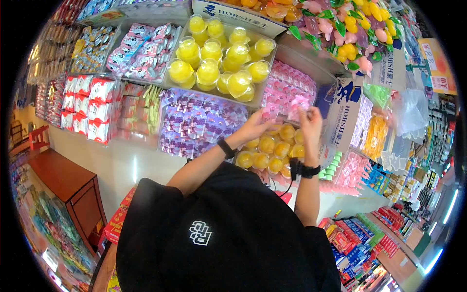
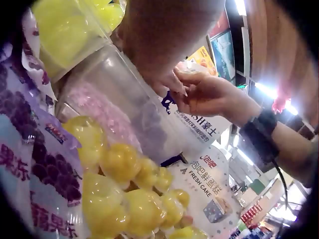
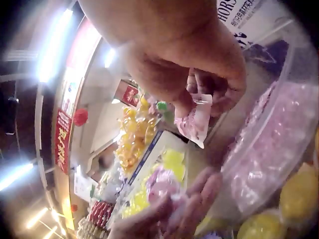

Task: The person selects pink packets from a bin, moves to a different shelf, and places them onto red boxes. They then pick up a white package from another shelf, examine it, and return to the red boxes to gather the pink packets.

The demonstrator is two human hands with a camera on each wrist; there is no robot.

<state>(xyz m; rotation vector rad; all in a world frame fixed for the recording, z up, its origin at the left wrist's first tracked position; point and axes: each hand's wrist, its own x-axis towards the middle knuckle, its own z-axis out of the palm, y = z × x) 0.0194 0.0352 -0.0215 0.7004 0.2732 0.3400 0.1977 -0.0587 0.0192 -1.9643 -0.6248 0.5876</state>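
Note:
My right hand pinches a small pink-and-white packet between thumb and fingers. Below and to its left, my left hand holds pink wrapped packets between thumb and fingers. Both hands are above the front of a clear bin filled with pink packets. Just under them lie round, orange-yellow wrapped jellies. The left wrist view shows my right hand beside a white printed sign, with the left forearm covering part of the scene.
Purple grape-print packets fill the bin left of my left arm. Behind stands a bin of yellow dome-topped cups. A white HORSH sign board borders the right side. Fruit-shaped sweets are heaped at the back right.

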